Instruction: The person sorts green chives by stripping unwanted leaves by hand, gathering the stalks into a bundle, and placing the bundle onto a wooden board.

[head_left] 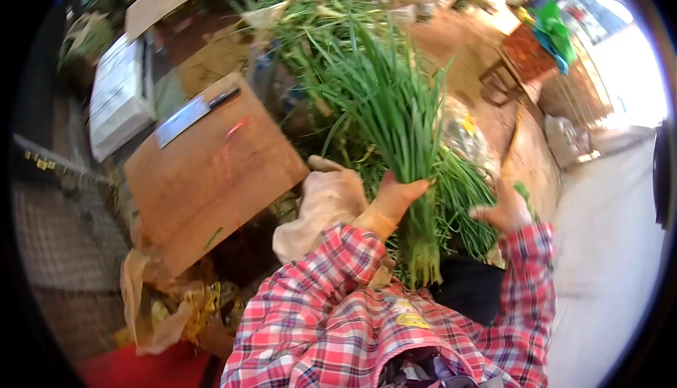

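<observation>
The green bunch (405,127) is squeezed in the left hand (396,201), probably so its stalks stay together. Leaves fan out beyond this closed grip; pale root ends (422,264) project toward the wearer. The right hand (509,210) is spread wide near looser greens (462,194). Farther left, a knife (194,115) lies on a board (211,176).

Gripping a bunch (402,99) near its base in the left hand (395,201), leaves toward twelve o'clock. Holding the right hand (506,208) open at three, near more greens (462,194). Showing a knife (192,117) on a board (226,176) at nine, handle toward two.
</observation>
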The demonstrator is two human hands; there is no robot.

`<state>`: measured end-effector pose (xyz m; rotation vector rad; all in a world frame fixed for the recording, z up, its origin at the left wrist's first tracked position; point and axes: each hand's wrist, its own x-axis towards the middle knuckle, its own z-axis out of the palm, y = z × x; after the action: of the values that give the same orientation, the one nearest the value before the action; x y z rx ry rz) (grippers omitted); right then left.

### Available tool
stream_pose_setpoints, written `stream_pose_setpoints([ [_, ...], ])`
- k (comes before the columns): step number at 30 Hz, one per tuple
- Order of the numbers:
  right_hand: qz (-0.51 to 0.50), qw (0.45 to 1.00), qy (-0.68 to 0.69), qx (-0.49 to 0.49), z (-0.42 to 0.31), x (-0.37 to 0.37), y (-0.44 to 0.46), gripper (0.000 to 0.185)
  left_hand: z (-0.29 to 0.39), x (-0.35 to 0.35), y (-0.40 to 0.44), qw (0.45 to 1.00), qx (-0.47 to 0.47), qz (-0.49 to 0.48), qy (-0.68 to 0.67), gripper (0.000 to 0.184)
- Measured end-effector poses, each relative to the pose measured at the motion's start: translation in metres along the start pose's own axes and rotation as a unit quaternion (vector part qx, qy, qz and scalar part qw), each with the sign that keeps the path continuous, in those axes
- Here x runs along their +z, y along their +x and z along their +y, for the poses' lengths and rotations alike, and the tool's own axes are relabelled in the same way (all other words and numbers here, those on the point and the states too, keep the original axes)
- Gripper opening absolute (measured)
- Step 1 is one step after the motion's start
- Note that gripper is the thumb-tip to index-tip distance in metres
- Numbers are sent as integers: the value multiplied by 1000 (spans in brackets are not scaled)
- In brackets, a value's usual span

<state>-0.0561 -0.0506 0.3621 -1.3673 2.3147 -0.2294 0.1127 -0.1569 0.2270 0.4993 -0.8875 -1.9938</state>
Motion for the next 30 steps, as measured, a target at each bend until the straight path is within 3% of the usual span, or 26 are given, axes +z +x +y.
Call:
stream_pose_setpoints([
  [2,-15,973,185,-138,-29,22,-15,118,36,0,5,999,42,33,5,34],
  [4,24,964,49,-259,-58,44,-3,127,69,1,10,996,83,43,14,33],
  [6,41,965,30,-256,-111,55,18,120,98,-5,11,978,134,101,-127,30],
  [8,-20,944,122,-307,-161,58,37,104,147,-34,-1,970,210,123,-30,25],
  [10,-18,912,101,-398,-205,90,67,89,195,-52,-30,950,210,184,-138,26],
  [12,-91,913,-35,-397,-273,87,68,82,220,-87,-48,911,283,249,-170,25],
  [14,-78,871,-85,-477,-310,122,81,82,229,-126,-64,878,331,292,-184,31],
  [16,-162,867,-180,-435,-338,160,88,79,214,-179,-79,874,262,378,-158,38],
  [17,-158,867,-197,-429,-336,189,100,77,200,-204,-88,867,202,431,-145,41],
  [19,-124,863,-244,-423,-321,265,130,78,164,-251,-112,887,82,410,-196,48],
  [20,-94,860,-273,-421,-314,291,142,81,148,-256,-123,871,53,458,-168,50],
  [22,-117,870,-257,-404,-323,291,148,77,142,-257,-133,887,77,424,-164,46],
  [24,-79,830,-318,-451,-335,292,159,48,147,-255,-119,884,98,418,-183,40],
  [25,12,824,-309,-475,-337,300,167,43,147,-264,-108,890,107,398,-193,34],
  [26,47,821,-286,-492,-341,306,181,41,149,-267,-97,883,115,407,-206,33],
  [28,29,846,-280,-453,-356,306,195,45,146,-276,-87,884,143,407,-179,34],
  [30,3,850,-276,-448,-358,305,197,49,143,-279,-89,874,113,433,-190,39],
])
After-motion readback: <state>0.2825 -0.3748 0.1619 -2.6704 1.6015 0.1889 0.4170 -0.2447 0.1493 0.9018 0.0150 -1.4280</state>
